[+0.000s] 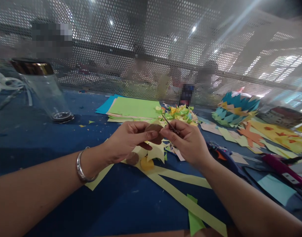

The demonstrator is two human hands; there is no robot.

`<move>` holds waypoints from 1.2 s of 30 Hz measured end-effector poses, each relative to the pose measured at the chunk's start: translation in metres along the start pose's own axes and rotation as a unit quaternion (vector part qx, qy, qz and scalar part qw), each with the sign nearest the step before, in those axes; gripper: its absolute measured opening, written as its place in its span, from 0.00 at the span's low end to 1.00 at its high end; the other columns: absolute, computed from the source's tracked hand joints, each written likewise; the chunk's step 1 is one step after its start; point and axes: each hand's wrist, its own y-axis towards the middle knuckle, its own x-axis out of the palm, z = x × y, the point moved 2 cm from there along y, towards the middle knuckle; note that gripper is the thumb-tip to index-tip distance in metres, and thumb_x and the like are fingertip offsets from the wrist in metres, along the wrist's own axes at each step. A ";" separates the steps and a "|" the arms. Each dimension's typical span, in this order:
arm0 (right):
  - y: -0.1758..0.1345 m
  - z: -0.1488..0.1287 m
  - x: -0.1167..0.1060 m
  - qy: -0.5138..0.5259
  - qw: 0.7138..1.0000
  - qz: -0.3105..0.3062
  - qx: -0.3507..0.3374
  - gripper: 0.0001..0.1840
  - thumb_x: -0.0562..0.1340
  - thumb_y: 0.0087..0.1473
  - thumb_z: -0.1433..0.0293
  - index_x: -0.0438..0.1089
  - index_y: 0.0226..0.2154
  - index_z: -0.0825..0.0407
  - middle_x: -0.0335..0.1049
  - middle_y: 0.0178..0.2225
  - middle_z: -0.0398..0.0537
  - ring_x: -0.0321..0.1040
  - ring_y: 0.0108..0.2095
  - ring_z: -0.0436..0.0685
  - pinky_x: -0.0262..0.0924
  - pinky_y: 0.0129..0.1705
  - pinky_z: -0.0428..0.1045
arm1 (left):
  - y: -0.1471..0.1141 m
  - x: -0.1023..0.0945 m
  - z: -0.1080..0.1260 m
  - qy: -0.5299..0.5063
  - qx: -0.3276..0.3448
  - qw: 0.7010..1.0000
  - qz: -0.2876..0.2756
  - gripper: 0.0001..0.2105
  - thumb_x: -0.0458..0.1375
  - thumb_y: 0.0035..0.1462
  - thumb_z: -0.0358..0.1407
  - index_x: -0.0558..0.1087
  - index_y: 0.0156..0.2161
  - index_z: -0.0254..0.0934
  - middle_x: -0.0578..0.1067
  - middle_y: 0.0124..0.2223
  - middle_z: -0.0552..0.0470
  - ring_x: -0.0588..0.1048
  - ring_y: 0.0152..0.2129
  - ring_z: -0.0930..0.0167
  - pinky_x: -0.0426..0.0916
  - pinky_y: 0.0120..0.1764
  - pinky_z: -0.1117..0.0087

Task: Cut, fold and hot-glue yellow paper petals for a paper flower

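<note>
In the head view, my left hand (131,136), with a silver bangle on its wrist, pinches a brown paper disc (154,129) between thumb and fingers. My right hand (187,140) is closed on a slim pointed metal tool (168,122). The tool's tip points up and to the left, and the rest is hidden in the fingers. Both hands nearly meet over a pale yellow pointed paper shape (157,152). Below them lie a yellow disc (147,163), another brown disc (132,158) and long yellow paper strips (180,192).
Green paper sheets (137,107) and a heap of crumpled paper bits (178,113) lie behind. A glass bottle (46,92) stands left. Rightward are a layered paper crown (235,110), an orange paper cutout (251,134), a blue glue gun (225,159) and a magenta power strip (284,169).
</note>
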 end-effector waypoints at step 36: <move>0.001 0.008 -0.002 -0.002 0.992 -0.105 0.069 0.28 0.55 0.64 0.49 0.65 0.24 0.53 0.51 0.18 0.36 0.45 0.18 0.44 0.40 0.20 0.45 | -0.001 -0.006 0.012 0.132 0.056 0.988 -0.063 0.08 0.62 0.59 0.37 0.79 0.36 0.33 0.78 0.32 0.51 0.74 0.29 0.74 0.67 0.31 0.74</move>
